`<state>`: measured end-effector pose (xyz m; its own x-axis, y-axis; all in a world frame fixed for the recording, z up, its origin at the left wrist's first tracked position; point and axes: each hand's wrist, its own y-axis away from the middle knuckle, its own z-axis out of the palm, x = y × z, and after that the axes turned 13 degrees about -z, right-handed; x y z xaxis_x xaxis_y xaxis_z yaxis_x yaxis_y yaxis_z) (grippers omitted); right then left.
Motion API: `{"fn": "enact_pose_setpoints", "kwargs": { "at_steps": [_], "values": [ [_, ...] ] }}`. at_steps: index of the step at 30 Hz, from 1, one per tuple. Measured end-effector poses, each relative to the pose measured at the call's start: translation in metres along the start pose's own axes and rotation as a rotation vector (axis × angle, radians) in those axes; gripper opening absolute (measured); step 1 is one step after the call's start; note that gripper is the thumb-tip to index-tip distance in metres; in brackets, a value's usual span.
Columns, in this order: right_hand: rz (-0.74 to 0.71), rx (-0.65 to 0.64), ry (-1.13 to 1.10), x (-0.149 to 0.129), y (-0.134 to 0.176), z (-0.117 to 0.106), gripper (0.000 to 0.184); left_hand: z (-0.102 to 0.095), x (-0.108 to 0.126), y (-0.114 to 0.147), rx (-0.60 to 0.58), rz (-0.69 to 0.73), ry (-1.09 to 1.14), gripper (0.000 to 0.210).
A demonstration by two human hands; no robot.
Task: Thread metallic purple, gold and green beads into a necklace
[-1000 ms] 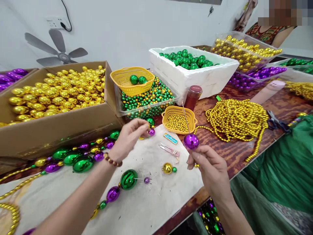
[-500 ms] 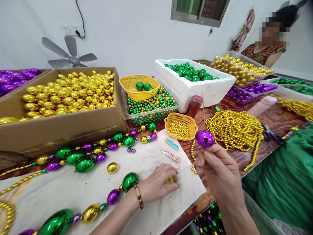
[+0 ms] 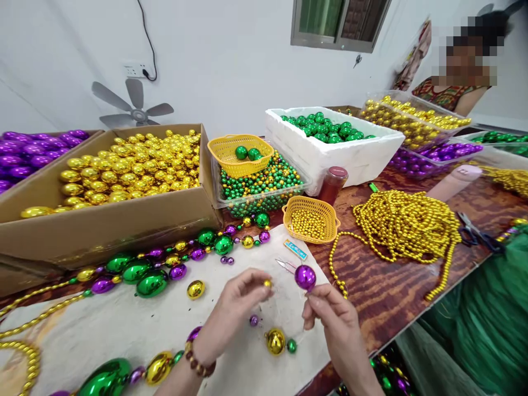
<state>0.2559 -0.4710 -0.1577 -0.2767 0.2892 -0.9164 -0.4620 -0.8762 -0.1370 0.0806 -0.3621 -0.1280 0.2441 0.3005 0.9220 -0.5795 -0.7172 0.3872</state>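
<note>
The right hand (image 3: 335, 318) pinched a round, mirror-shiny purple plastic bead (image 3: 305, 276). The left hand (image 3: 235, 306) pinched a tiny, round gold plastic bead (image 3: 267, 283).

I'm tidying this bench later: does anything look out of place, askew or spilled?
I see no spill or damage. Slightly odd: a yellow basket with two green balls sits atop a clear bead tub, seemingly tilted; one gold bead lies alone on the pale cloth, apart from the strands.
</note>
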Motion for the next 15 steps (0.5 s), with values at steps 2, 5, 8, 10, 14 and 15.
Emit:
{"fn": "enact_pose_setpoints", "kwargs": {
  "at_steps": [2, 5, 8, 10, 14, 15],
  "values": [
    [0.046, -0.023, 0.013, 0.011, 0.015, 0.004, 0.019, -0.006, 0.008, -0.007, 0.044, -0.031, 0.3, 0.021],
    [0.111, -0.069, 0.028, 0.019, 0.031, 0.004, 0.025, -0.009, 0.016, -0.012, 0.013, -0.043, 0.588, 0.023],
    [0.153, -0.105, 0.035, 0.02, 0.04, -0.002, 0.028, -0.008, 0.018, -0.012, -0.018, -0.065, 0.73, 0.02],
    [0.169, -0.13, 0.055, 0.018, 0.042, -0.007, 0.031, -0.007, 0.017, -0.013, -0.019, -0.084, 0.789, 0.02],
    [0.184, -0.151, 0.101, 0.012, 0.044, -0.01, 0.032, -0.006, 0.015, -0.015, -0.007, -0.113, 0.867, 0.02],
    [0.186, -0.15, 0.105, 0.011, 0.045, -0.01, 0.032, -0.006, 0.015, -0.016, -0.009, -0.117, 0.879, 0.02]
  ]
}}
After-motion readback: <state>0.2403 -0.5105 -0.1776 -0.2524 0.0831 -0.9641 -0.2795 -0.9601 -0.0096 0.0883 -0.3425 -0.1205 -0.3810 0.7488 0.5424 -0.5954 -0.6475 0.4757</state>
